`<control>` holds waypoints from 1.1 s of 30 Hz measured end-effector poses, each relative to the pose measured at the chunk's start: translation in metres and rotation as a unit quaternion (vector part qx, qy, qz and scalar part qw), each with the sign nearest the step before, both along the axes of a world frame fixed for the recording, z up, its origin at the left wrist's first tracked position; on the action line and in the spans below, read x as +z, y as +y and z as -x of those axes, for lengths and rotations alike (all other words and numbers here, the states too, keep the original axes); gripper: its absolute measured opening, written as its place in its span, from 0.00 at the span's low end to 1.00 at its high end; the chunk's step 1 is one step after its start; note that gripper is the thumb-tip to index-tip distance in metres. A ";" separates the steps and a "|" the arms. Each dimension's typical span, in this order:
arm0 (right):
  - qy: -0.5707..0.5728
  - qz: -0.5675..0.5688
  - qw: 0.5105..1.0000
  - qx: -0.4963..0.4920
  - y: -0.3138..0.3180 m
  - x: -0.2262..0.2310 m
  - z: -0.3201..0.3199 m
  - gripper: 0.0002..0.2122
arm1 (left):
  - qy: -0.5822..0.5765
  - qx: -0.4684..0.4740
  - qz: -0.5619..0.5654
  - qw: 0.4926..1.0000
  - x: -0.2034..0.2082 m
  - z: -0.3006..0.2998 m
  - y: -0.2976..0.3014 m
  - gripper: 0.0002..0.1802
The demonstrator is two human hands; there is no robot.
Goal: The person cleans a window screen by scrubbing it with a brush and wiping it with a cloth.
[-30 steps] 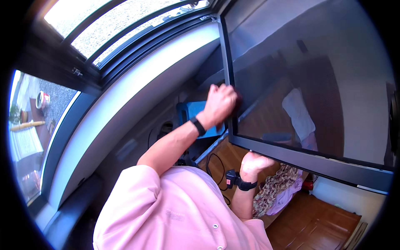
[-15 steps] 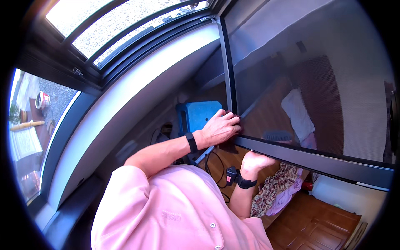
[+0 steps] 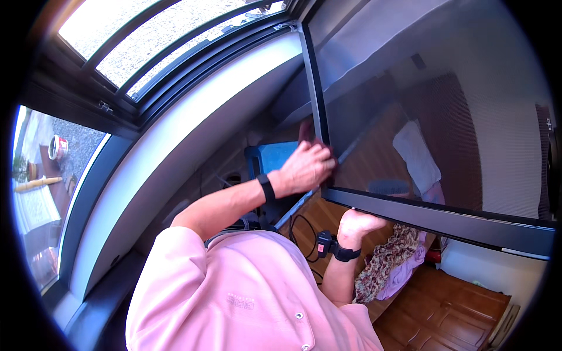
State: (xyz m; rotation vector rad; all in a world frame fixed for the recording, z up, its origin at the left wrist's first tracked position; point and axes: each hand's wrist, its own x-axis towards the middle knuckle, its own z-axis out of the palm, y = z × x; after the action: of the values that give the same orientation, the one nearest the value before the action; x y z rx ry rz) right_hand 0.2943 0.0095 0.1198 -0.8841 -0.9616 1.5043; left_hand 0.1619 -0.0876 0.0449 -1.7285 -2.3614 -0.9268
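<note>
Two bare hands are at a dark-framed mesh panel (image 3: 433, 111), the landmark for all places given here. The left hand (image 3: 307, 167), fingers curled and closed around a bunched dark-red cloth (image 3: 305, 132), lies at the panel's left stile (image 3: 314, 88), just above its lower-left corner; part of the cloth sticks up past the knuckles, along the stile's outer side. The right hand (image 3: 358, 221) is placed palm-up at the underside of the panel's lower rail (image 3: 433, 217), near that same corner. Its fingers are hidden by the rail, so how far they are open, and whether they grip, cannot be told. A black band (image 3: 266, 188) encircles the left wrist; a black strapped device (image 3: 325, 244) is worn on the right.

Left of the panel, beyond the left hand, is a blue plastic object (image 3: 274, 157), partly covered by that hand; farther left curves a white sill (image 3: 193, 111). Below the panel's lower rail lie a black cable (image 3: 293, 229), a patterned fabric (image 3: 383, 266) and a lilac cloth (image 3: 404, 274), with a brown panelled board (image 3: 439, 310) farther down. A whitish cloth (image 3: 415, 155) appears within the mesh area, whether reflected or seen through being unclear.
</note>
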 end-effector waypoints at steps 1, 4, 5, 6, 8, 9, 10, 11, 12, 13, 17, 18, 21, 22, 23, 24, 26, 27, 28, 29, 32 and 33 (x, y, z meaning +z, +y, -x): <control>-0.012 -0.002 1.000 -0.018 -0.002 0.002 0.003 0.22 | -0.022 -0.024 0.005 0.999 -0.003 -0.018 -0.004 0.12; 0.009 0.025 0.999 0.023 -0.001 0.000 -0.004 0.24 | -0.034 -0.049 0.021 0.998 -0.003 -0.018 -0.011 0.13; 0.012 0.039 0.999 0.017 0.000 -0.001 -0.004 0.24 | 0.015 -0.065 0.031 0.997 -0.001 -0.012 -0.012 0.14; 0.009 0.039 0.999 0.020 -0.001 0.000 -0.005 0.24 | 0.061 -0.081 0.041 0.994 0.001 -0.007 -0.013 0.14; 0.044 -0.011 0.999 0.029 -0.002 0.001 0.000 0.23 | 0.123 -0.064 0.047 0.989 0.000 0.014 -0.009 0.18; 0.043 -0.011 0.999 0.023 0.001 -0.001 0.000 0.23 | 0.120 -0.019 0.058 0.991 0.007 0.032 -0.006 0.18; 0.035 -0.023 0.999 0.017 0.005 -0.005 -0.001 0.25 | 0.119 0.025 0.073 0.990 0.014 0.050 -0.004 0.17; 0.025 -0.034 0.999 0.016 0.005 -0.009 -0.003 0.26 | 0.110 0.065 0.033 0.991 0.008 0.066 -0.003 0.16; 0.023 -0.036 0.999 0.014 0.008 -0.013 -0.005 0.26 | 0.098 0.105 -0.013 0.990 0.004 0.073 0.002 0.14; 0.014 -0.049 0.999 0.021 0.010 -0.019 -0.007 0.25 | 0.079 0.116 -0.020 0.990 0.000 0.067 0.007 0.12; 0.000 -0.052 0.999 0.008 0.004 -0.008 -0.002 0.23 | -0.016 0.031 -0.010 0.999 -0.006 0.010 0.005 0.11; -0.009 -0.045 0.999 -0.004 0.001 -0.005 0.000 0.23 | -0.031 0.011 -0.008 0.999 -0.008 -0.006 0.004 0.12; -0.001 -0.010 0.999 -0.045 0.001 0.004 0.008 0.22 | -0.085 -0.012 -0.048 0.995 -0.010 -0.034 0.001 0.12; 0.002 -0.010 0.999 -0.039 0.002 0.004 0.009 0.22 | -0.185 -0.028 -0.012 0.982 -0.009 -0.035 0.001 0.11; -0.006 -0.007 0.999 -0.041 0.003 0.002 0.007 0.22 | -0.284 -0.043 0.023 0.958 -0.009 -0.033 0.002 0.11; -0.014 -0.003 0.999 -0.043 0.004 0.000 0.005 0.23 | -0.281 -0.039 0.022 0.959 -0.005 -0.029 0.003 0.11; -0.012 -0.002 1.000 -0.029 0.001 0.004 0.006 0.26 | -0.492 -0.164 -0.154 0.841 0.017 -0.019 0.007 0.09; 0.006 -0.013 1.000 0.005 0.002 0.003 0.003 0.28 | -0.450 -0.145 -0.185 0.862 0.043 -0.016 0.007 0.08; 0.023 -0.024 0.998 0.048 0.000 0.003 0.001 0.29 | -0.406 -0.117 -0.235 0.875 0.051 -0.020 0.007 0.07; 0.031 -0.022 0.997 0.073 0.002 -0.004 -0.002 0.28 | -0.351 -0.121 -0.251 0.894 0.054 -0.020 0.006 0.08; 0.027 -0.018 0.998 0.048 0.003 -0.006 -0.003 0.28 | -0.256 -0.110 -0.261 0.924 0.026 -0.032 0.016 0.12; 0.024 -0.016 0.999 0.045 0.006 -0.008 -0.003 0.28 | -0.208 -0.088 -0.253 0.941 0.009 -0.035 0.018 0.15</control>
State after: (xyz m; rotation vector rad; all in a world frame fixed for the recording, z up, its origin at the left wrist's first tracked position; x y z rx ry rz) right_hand 0.2970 0.0151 0.1115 -0.7875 -0.9987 1.5751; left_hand 0.1970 -0.0695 0.0543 -1.6607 -1.9141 -1.8922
